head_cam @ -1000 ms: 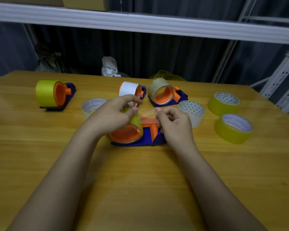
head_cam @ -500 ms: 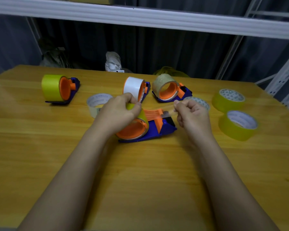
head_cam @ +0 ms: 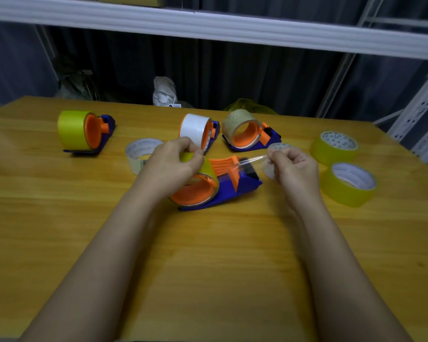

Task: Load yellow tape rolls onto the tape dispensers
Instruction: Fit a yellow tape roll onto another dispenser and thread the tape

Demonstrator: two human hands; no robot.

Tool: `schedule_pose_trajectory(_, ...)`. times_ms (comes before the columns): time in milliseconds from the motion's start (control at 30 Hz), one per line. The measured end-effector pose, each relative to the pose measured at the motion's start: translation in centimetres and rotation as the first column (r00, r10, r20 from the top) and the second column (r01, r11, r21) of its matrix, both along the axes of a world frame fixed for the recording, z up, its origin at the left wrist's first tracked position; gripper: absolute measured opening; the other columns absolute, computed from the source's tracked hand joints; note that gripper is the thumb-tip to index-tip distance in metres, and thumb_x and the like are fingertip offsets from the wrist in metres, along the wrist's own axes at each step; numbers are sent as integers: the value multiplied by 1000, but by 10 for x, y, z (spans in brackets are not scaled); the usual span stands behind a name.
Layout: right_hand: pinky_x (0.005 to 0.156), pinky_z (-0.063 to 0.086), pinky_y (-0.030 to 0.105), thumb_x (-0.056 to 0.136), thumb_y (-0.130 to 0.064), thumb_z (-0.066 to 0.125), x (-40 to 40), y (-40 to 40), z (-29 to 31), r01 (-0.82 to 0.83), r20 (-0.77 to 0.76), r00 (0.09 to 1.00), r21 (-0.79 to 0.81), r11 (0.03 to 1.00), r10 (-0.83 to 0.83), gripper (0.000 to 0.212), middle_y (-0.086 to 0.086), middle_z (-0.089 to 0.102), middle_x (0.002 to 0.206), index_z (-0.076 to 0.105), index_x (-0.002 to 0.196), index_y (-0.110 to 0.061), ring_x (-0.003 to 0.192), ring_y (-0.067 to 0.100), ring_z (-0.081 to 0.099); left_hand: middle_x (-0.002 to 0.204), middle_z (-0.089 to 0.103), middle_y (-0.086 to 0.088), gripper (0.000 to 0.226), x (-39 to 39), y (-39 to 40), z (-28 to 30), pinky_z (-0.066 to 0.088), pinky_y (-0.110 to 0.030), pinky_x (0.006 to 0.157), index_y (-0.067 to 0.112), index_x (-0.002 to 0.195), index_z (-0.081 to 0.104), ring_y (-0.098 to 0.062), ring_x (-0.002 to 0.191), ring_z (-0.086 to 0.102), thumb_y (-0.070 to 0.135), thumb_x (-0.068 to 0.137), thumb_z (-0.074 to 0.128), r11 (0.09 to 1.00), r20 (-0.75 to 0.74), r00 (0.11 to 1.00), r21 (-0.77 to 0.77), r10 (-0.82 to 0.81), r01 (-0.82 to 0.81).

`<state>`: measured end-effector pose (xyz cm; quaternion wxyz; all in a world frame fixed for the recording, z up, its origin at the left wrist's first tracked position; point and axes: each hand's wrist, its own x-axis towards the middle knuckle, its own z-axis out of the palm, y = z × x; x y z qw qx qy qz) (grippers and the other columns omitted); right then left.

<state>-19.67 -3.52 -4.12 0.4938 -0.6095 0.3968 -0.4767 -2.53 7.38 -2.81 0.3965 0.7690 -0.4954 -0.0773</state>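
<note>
Your right hand (head_cam: 292,166) has pulled the strip (head_cam: 251,161) farther out | pinching it | left hand (head_cam: 173,166) grips the roll (head_cam: 209,170) on the dispenser (head_cam: 235,191)

Four blue-and-orange tape dispensers stand on the wooden table: one (head_cam: 101,134) holds a yellow roll, one (head_cam: 211,134) a white roll, one (head_cam: 265,138) a clear-tan roll, and one (head_cam: 235,191) a yellow roll. Four loose rolls lie flat: two yellow (head_cam: 334,148) (head_cam: 349,185) and two pale (head_cam: 140,155) (head_cam: 277,146). Two hands (head_cam: 173,166) (head_cam: 294,169) are in view.

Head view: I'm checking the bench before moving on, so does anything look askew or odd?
Little stands out. The near dispenser sits angled on the table, its tape strip pulled taut off to the right hand while the left hand grips its yellow roll.
</note>
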Motion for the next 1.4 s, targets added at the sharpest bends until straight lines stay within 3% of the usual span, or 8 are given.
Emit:
schedule_pose_trajectory(100,49,36,14,91,-21,62,-1,3,0,-68,-18,998,-67,995,67,27,-11,46,47,60,64,-17,48,3,40,78,59,12,13,1,1,-2,48,-37,62,29,81,54,-15,70,57,35,92,50,1000,49,999,-10,9,-8)
schedule_pose_trajectory(233,47,34,14,91,-22,63,2,6,1,-136,4,991,-96,986,137,25,-6,43,49,62,66,-15,48,6,38,63,52,9,12,5,5,-10,28,-29,48,23,87,57,-8,49,43,32,92,51,991,93,994,-123,56,-44)
schedule_pose_trajectory(500,49,32,18,94,-18,58,12,15,-2,-58,33,997,-152,987,64,36,1,41,52,53,58,-14,50,8,36,65,48,16,20,-5,4,-13,32,-26,49,18,91,60,-11,63,47,33,88,48,932,208,962,-349,175,-94)
schedule_pose_trajectory(600,47,31,18,94,-16,57,14,18,-3,-49,55,997,-123,991,57,38,2,38,51,50,57,-13,48,8,34,75,60,7,22,-6,4,-13,33,-29,54,13,93,62,-13,68,51,30,89,48,901,223,949,-419,223,-113)
schedule_pose_trajectory(733,46,30,20,94,-17,56,16,20,-3,-51,51,997,-79,996,55,35,5,38,53,52,60,-12,48,9,34,72,57,6,16,-8,5,-11,31,-27,57,9,91,63,-12,67,50,21,90,53,871,239,934,-475,264,-125)
schedule_pose_trajectory(1000,44,32,16,94,-21,56,12,15,-1,-25,65,998,1,1000,25,32,-1,42,53,54,62,-14,48,6,37,67,48,11,17,-9,6,-10,24,-21,50,7,90,65,-10,58,43,19,89,53,856,277,930,-513,243,-71)
schedule_pose_trajectory(1167,47,33,17,93,-20,57,9,12,1,-21,77,997,-12,1000,22,34,1,43,54,54,60,-15,51,9,39,75,53,13,22,-8,6,-11,27,-9,52,10,92,64,-2,63,39,26,90,49,855,271,940,-517,209,-41)
schedule_pose_trajectory(1400,48,35,15,92,-17,58,7,8,1,-2,121,993,4,1000,1,34,-2,44,50,55,58,-16,50,7,40,78,56,13,26,-7,5,-13,30,-9,53,11,92,64,-1,67,43,29,90,46,853,271,950,-522,156,9)
